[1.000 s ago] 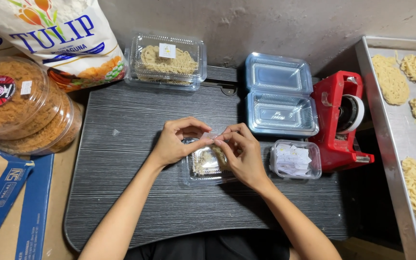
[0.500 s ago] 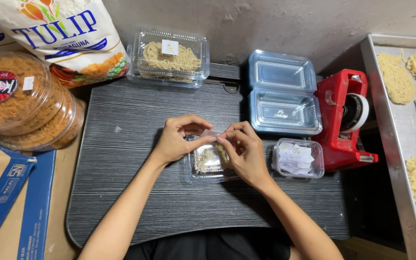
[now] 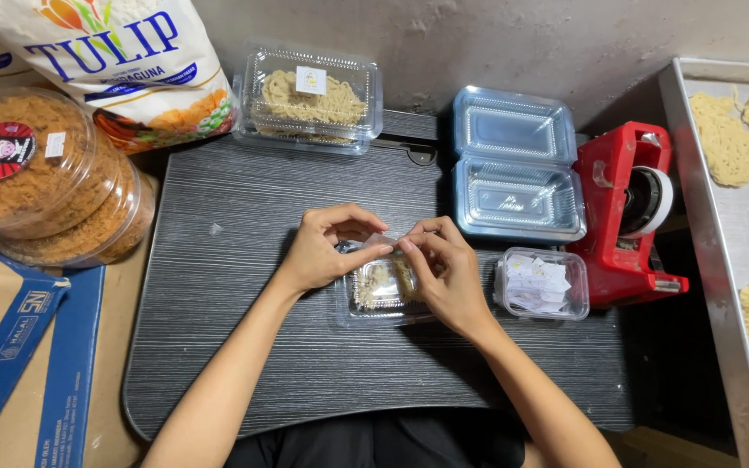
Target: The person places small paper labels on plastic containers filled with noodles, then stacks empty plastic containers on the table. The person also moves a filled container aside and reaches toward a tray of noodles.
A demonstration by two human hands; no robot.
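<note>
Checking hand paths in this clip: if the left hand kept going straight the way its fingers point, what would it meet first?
The left hand points rightward, so it would meet the right hand almost at once; their fingertips already nearly touch above the small clear container. Whether they actually touch is unclear.

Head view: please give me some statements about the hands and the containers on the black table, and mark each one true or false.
1. Both hands, left hand and right hand, are on the small clear container at the middle of the table. True.
2. The red tape dispenser stands to the left of the hands. False: it stands to their right.
3. The open clear container near the dispenser is full of noodles. False: it is empty.
4. A closed clear box of noodles sits at the far edge of the black table. True.
5. The metal tray on the right holds noodle portions. True.
</note>
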